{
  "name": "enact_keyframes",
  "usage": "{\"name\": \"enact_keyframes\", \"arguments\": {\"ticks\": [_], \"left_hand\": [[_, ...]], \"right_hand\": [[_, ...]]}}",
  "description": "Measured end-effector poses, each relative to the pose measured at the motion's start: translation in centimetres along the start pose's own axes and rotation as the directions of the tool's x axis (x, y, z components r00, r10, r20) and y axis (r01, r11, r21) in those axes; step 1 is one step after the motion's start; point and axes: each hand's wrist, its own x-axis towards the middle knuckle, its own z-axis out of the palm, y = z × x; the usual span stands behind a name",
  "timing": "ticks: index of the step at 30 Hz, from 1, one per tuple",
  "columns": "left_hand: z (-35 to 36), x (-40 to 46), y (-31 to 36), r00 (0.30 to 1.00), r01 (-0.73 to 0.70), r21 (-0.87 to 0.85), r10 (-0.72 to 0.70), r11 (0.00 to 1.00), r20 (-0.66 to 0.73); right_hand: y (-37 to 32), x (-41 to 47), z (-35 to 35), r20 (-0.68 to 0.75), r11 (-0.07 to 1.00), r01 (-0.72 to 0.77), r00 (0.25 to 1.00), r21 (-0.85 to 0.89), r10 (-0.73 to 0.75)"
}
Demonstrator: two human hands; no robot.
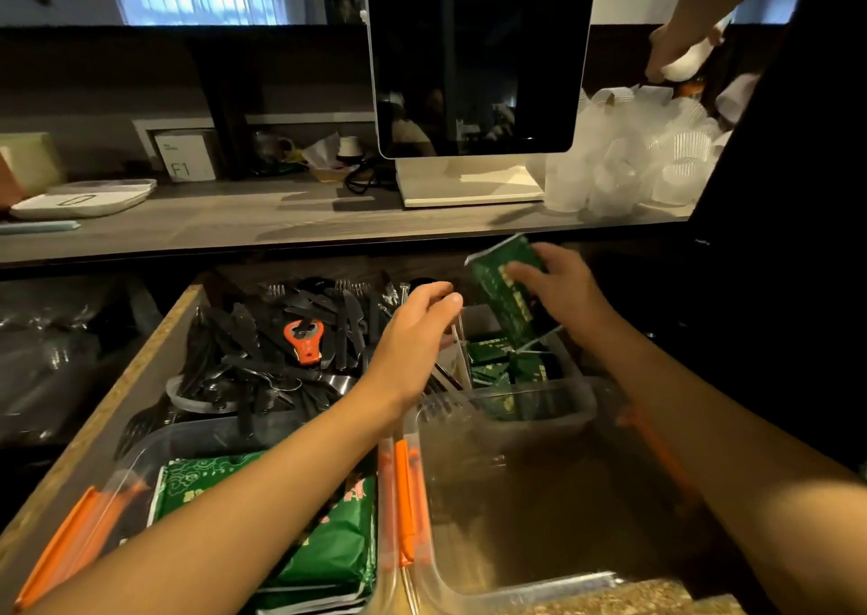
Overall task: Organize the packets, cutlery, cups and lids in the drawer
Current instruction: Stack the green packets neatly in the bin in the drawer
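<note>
Dim indoor light, window glow behind, black right edge, wide-angle bending.

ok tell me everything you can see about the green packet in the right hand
The green packet is a flat, dark green sachet with pale printing and a silvery sealed edge, glossy like foil or plastic. The right hand grips it from the side, fingers across its face, holding it tilted above a small clear tub at the back right of the drawer, where similar green packets lie. It looks intact; the printing is too small to read.

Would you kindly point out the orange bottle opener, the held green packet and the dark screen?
orange bottle opener (304, 341), head view, its middle.
green packet (504, 286), head view, printed face.
dark screen (474, 56), head view, glass centre.
</note>
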Motion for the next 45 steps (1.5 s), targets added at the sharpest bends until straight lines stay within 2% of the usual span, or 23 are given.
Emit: {"name": "enact_keyframes", "arguments": {"ticks": [1, 3, 5, 9, 12, 16, 19, 21, 23, 25, 29, 31, 33, 37, 41, 43, 45], "left_hand": [[-0.2, 0.2, -0.2, 1.000, 0.019, -0.024, -0.019, 1.000, 0.004], [-0.2, 0.4, -0.4, 0.998, 0.047, -0.093, -0.042, 0.995, 0.052], [0.2, 0.5, -0.4, 0.990, 0.111, -0.215, -0.090, 0.970, 0.107], [0.3, 0.8, -0.7, 0.981, 0.188, -0.370, -0.190, 0.910, 0.034], [-0.3, 1.1, -0.7, 0.961, 0.256, -0.423, -0.274, 0.869, 0.019], [-0.8, 1.2, -0.5, 0.931, 0.316, -0.478, -0.366, 0.820, -0.013], [-1.2, 1.0, -0.3, 0.919, 0.337, -0.516, -0.394, 0.788, -0.002], [-1.5, 0.8, -0.5, 0.907, 0.353, -0.516, -0.421, 0.780, -0.017], [-1.9, 1.2, -1.0, 0.909, 0.348, -0.554, -0.418, 0.757, 0.001], [-2.5, 2.3, -2.6, 0.898, 0.374, -0.551, -0.440, 0.746, 0.014], [-2.7, 3.0, -3.6, 0.900, 0.395, -0.543, -0.430, 0.741, 0.069], [-2.6, 2.7, -3.3, 0.905, 0.378, -0.574, -0.420, 0.726, 0.066], [-2.2, 1.9, -2.4, 0.908, 0.372, -0.568, -0.414, 0.734, 0.060], [-1.5, 0.5, -0.5, 0.915, 0.362, -0.474, -0.403, 0.802, 0.018], [-1.5, 0.3, -0.5, 0.918, 0.365, -0.463, -0.396, 0.808, 0.032], [-1.6, 0.4, -0.4, 0.918, 0.362, -0.475, -0.397, 0.802, 0.030], [-1.5, 0.3, -0.5, 0.915, 0.367, -0.469, -0.403, 0.804, 0.024]], "right_hand": [[-1.0, -0.4, 0.2, -0.022, 0.983, -0.028, 0.999, 0.181, 0.033], [-2.7, -1.5, 1.3, 0.039, 0.872, -0.129, 0.991, 0.473, 0.125], [-3.7, -2.6, 3.0, 0.119, 0.817, -0.193, 0.981, 0.543, 0.152], [-4.1, -4.1, 5.5, 0.213, 0.906, -0.156, 0.974, 0.393, 0.076], [-3.8, -3.9, 5.2, 0.253, 0.925, -0.186, 0.962, 0.331, 0.104], [-1.7, -2.4, 3.5, 0.171, 0.964, -0.204, 0.969, 0.169, 0.175], [1.4, -1.0, 2.6, 0.151, 0.979, -0.198, 0.967, -0.057, 0.204], [3.3, -0.7, 2.1, 0.200, 0.943, -0.174, 0.951, -0.283, 0.235], [4.7, -0.7, 1.9, 0.269, 0.857, -0.124, 0.918, -0.501, 0.291], [5.3, -0.7, 1.9, 0.321, 0.786, -0.074, 0.886, -0.614, 0.334], [5.5, -0.7, 2.1, 0.412, 0.730, 0.021, 0.836, -0.683, 0.362], [5.5, -0.8, 2.1, 0.442, 0.680, 0.042, 0.789, -0.732, 0.427], [5.8, -0.7, 2.0, 0.430, 0.651, 0.037, 0.779, -0.758, 0.456], [6.4, -0.2, 1.6, 0.362, 0.672, -0.009, 0.838, -0.740, 0.409], [5.8, 0.4, 0.6, 0.306, 0.773, -0.005, 0.916, -0.635, 0.258], [4.9, 0.9, 0.0, 0.201, 0.818, -0.015, 0.966, -0.576, 0.159], [4.0, 1.4, -0.3, 0.056, 0.912, -0.043, 0.996, -0.407, 0.071]]}}
